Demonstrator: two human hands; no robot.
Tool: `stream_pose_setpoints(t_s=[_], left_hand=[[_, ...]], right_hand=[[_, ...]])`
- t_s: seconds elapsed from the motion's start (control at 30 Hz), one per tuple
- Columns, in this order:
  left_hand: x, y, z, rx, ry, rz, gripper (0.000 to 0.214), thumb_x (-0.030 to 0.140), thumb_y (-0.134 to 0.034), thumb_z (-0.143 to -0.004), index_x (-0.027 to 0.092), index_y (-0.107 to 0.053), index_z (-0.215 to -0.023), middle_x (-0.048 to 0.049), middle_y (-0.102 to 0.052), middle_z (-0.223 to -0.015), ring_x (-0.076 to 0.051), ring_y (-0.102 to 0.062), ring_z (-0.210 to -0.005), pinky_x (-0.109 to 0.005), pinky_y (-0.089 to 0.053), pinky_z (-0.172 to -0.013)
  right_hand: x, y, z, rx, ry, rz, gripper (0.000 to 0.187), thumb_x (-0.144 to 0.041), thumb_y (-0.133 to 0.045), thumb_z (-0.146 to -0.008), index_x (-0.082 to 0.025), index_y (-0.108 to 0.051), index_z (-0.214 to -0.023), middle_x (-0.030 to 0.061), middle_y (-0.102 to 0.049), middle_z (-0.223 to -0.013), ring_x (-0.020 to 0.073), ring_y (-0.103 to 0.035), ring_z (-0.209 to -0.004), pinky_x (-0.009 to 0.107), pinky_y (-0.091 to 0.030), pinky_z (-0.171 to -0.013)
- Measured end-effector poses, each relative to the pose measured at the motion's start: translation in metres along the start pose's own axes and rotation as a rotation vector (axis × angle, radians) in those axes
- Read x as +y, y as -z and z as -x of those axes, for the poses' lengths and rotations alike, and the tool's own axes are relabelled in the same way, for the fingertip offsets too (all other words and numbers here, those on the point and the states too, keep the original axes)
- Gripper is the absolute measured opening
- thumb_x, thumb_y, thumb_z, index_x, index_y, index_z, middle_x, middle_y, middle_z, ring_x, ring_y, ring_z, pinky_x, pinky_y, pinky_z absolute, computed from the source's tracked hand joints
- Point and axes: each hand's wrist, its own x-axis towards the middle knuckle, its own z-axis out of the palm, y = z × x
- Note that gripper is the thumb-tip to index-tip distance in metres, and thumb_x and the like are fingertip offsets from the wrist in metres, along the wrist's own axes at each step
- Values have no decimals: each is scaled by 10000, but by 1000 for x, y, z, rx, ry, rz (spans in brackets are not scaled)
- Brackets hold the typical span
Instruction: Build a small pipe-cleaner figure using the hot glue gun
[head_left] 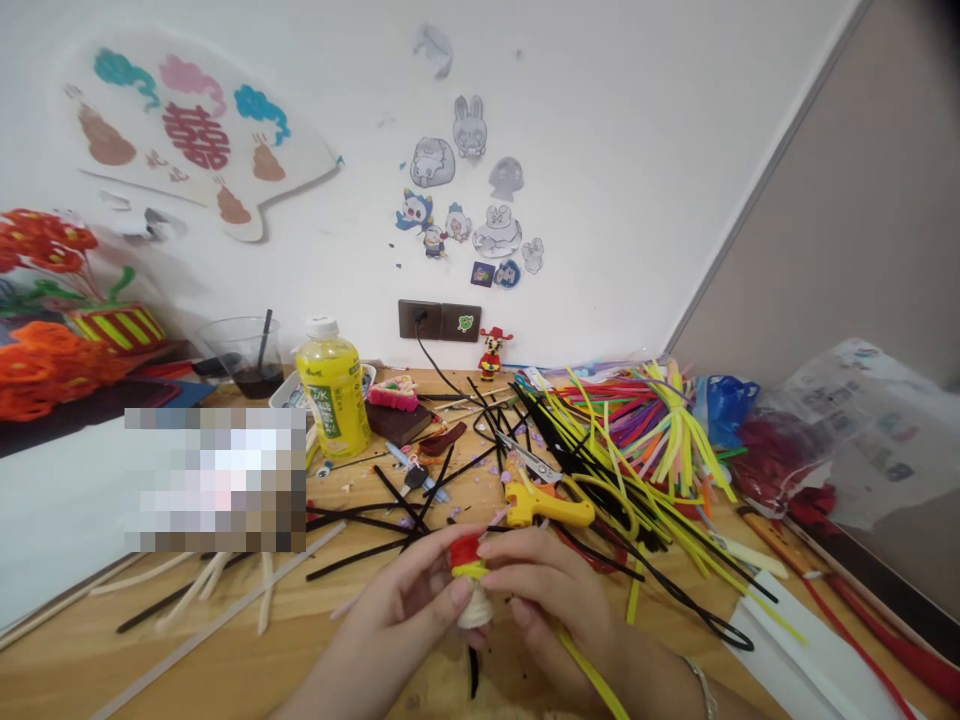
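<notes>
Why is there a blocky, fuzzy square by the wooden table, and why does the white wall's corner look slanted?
In the head view, the blocky, pixelated square patch covers whatever lies there, so nothing beneath it can be made out; the long straight edge of the white wall's corner leans because this wide view looks tilted and stretched.

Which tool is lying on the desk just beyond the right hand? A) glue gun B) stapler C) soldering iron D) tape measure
A: the yellow glue gun lies just past the right hand, with its pistol-like body showing.
</notes>
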Motion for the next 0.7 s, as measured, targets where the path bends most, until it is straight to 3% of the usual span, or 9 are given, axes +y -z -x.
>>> stream_pose_setpoints(t_s=[0.27,0.4,0.5,0.7], left_hand=[[-3,3,0,-29,8,-25,273,215,-747,-632,269,-713,-898,-24,-722,-877,-184,-621,-679,-298,-520,-603],[-9,3,0,-81,1,-6,304,212,-741,-642,291,-705,-933,-29,-716,-917,-188,-616,-700,-299,-505,-614],[-14,7,1,-125,18,35,362,218,-733,-654,323,-678,-996,-24,-703,-945,-208,-611,-761,-323,-501,-642],[-13,11,3,-78,89,78,329,324,-577,-786,311,-620,-1112,-41,-667,-1050,-246,-602,-877,-374,-476,-729]], right_hand=[[3,-5,-4,97,-250,-188,130,-277,-494,-850,-215,-606,-873,42,-613,-807,168,-592,-783,313,-485,-748],[-1,-5,-7,108,-400,-305,200,-306,-525,-836,-193,-586,-682,29,-575,-754,159,-573,-758,276,-473,-705],[-4,-7,-7,154,-450,-310,186,-293,-513,-838,-195,-581,-695,29,-573,-754,164,-568,-779,275,-462,-724],[-3,-13,-3,159,-646,-374,175,-322,-486,-843,-191,-567,-761,27,-583,-787,162,-553,-797,263,-446,-730]])
